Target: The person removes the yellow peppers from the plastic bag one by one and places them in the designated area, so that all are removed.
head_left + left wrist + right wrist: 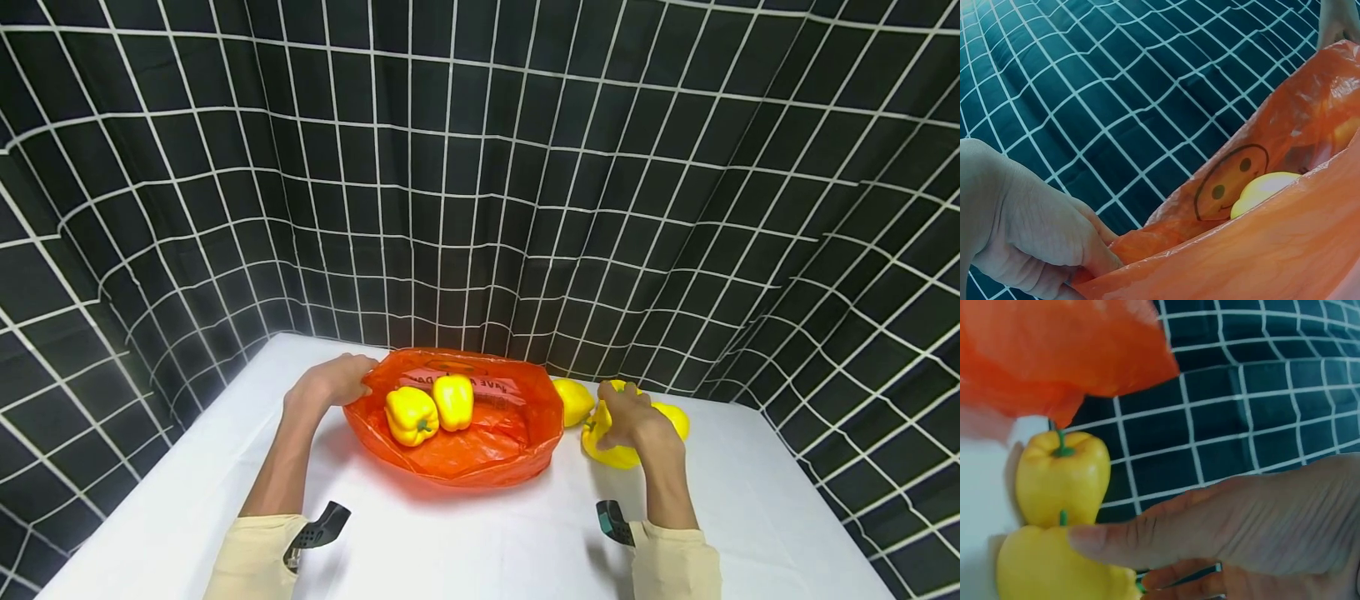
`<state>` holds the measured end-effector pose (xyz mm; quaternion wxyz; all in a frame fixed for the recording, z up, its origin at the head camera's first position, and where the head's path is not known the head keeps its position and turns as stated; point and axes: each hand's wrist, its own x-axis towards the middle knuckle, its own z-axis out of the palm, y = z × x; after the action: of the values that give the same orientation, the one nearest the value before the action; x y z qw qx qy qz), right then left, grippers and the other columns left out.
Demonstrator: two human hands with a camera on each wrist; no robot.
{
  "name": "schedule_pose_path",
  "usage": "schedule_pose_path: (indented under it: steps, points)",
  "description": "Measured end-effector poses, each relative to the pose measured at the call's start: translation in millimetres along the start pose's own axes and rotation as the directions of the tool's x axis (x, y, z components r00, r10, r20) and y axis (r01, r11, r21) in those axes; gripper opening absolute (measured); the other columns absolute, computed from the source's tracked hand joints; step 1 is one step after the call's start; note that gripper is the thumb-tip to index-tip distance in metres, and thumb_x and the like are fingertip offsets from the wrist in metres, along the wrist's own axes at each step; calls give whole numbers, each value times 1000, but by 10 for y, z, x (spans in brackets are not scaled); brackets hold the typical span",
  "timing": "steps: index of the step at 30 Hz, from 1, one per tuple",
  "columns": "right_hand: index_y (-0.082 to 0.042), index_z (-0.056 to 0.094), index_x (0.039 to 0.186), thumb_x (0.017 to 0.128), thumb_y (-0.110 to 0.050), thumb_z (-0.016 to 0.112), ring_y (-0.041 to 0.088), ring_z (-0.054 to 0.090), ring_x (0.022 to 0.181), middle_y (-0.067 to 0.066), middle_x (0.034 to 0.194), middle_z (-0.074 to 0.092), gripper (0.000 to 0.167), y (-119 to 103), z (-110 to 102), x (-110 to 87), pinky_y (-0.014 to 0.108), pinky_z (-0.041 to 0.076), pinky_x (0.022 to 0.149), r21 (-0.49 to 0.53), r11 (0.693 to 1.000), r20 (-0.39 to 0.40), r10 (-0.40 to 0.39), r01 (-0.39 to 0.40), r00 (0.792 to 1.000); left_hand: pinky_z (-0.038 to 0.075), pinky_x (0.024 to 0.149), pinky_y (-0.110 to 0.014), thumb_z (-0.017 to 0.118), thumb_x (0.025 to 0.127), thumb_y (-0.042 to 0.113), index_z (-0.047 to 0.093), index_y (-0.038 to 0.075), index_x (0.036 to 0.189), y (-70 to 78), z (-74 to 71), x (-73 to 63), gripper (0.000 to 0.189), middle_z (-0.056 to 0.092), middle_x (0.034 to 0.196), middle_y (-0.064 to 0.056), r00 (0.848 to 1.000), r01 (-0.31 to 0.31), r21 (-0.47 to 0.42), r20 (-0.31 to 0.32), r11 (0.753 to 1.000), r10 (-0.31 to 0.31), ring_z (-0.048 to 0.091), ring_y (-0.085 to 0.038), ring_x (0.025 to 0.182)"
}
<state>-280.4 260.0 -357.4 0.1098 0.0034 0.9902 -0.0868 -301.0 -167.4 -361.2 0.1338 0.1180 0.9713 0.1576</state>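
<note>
An orange-red plastic bag (480, 467) lies with its mouth wide. My left hand (337, 382) pinches the left edge of its rim; in the left wrist view a printed smiley face (1219, 190) shows inside. Two yellow bell peppers sit in the bag, one at the left (411, 415) and another beside it (453, 402). To the right of the bag, my right hand (628, 417) grips a yellow bell pepper (617, 457) from above, its thumb (1094, 540) lying across the top. The hand covers part of this pepper.
One yellow bell pepper (573, 402) stands against the bag's right side. Another yellow pepper (675, 419) is just right of my right hand. Everything rests on a white table (465, 550), with a black, white-gridded curtain (465, 208) behind and at both sides.
</note>
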Motion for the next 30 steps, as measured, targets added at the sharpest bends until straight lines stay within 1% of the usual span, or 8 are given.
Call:
schedule_pose_path:
  steps: [6,11,14,17,22,24,27,30]
  points:
    - [-10,49,143,82,-18,88,54,48,125,33,138,47,73,-149,-96,-114,72,51,99,-1,996,-88,-85,85,993,62,94,-43,67,98,6,67,4,132,2,2,-3,35,69,101,-9,1000,-2,11,-7,1000,2,59,-25,98]
    - [-10,55,140,84,-17,87,45,52,117,27,130,53,64,-349,-126,-220,65,55,99,-34,980,-204,-198,196,959,62,92,-41,68,98,7,67,4,133,2,4,-8,35,69,102,-9,1000,6,-2,-5,1000,-6,59,-24,97]
    - [-9,58,138,85,-15,86,38,53,113,21,125,56,60,-491,-116,-257,58,58,97,-66,953,-270,-303,296,914,62,91,-40,68,98,6,67,4,132,1,7,-6,34,69,100,-9,1000,-1,0,-8,1000,1,59,-24,95]
    - [-8,60,136,86,-16,86,35,54,112,18,124,59,57,-650,-77,-272,53,59,96,-124,907,-320,-420,402,849,62,91,-40,68,98,6,68,4,131,-5,8,-5,33,69,98,-9,1000,-7,1,-10,1000,7,59,-24,95]
    - [-6,63,131,88,-15,84,33,58,117,13,125,62,49,-932,60,-231,50,56,101,-205,800,-345,-598,563,724,61,91,-40,67,98,6,68,4,131,-8,12,-1,33,68,97,-8,1000,-15,1,-11,1000,15,59,-24,95]
    - [-5,64,132,90,-14,81,34,58,126,13,133,63,46,-1052,157,-197,52,53,107,-203,762,-323,-645,615,693,61,92,-40,67,98,6,68,4,131,-8,12,0,33,68,97,-8,1000,-17,1,-12,1000,17,59,-24,95]
    - [-4,62,138,94,-12,77,36,52,141,15,150,57,48,-1206,345,-125,58,46,117,-173,727,-238,-686,665,688,60,94,-43,68,98,5,68,4,130,-3,12,4,33,68,97,-7,1000,-19,1,-12,1000,19,59,-24,96]
    - [-7,53,151,97,-13,72,36,39,155,13,166,41,57,-1293,540,-62,63,36,123,-149,727,-112,-686,670,719,61,93,-41,68,98,6,69,5,129,6,21,12,31,69,97,-8,1000,-16,-1,-5,1000,16,59,-24,96]
